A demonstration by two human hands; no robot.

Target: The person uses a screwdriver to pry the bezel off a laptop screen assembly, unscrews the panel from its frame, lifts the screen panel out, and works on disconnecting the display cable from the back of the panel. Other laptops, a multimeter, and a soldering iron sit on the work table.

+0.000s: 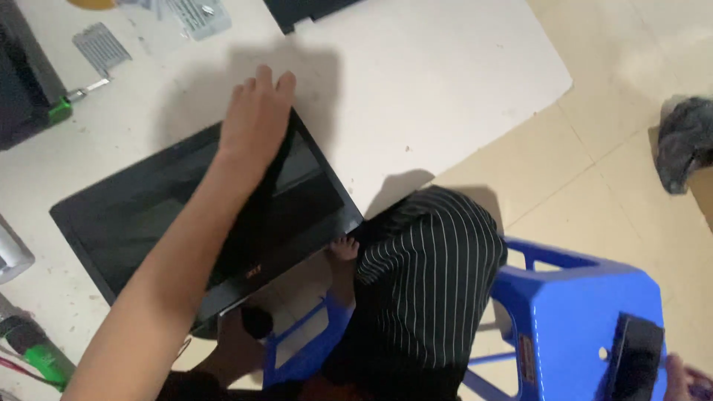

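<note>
A black laptop [148,215] with a dark screen lies on the white table [431,82], its near corner sticking out past the table's edge. My left hand [256,119] reaches across it from the lower left, with the fingers laid over its far edge and gripping it. Only the fingers of my right hand [677,377] show at the bottom right corner. They touch the side of a black block [633,356] that sits on a blue plastic stool [564,312]. Whether they grip the block is hidden.
My leg in black striped cloth [423,282] is beside the stool. A second blue stool [304,341] stands under the table's edge. A green-tipped tool [59,110], a grey vent plate [100,46] and a clear bag [199,15] lie at the table's far left. A grey rag [683,145] lies on the tiled floor.
</note>
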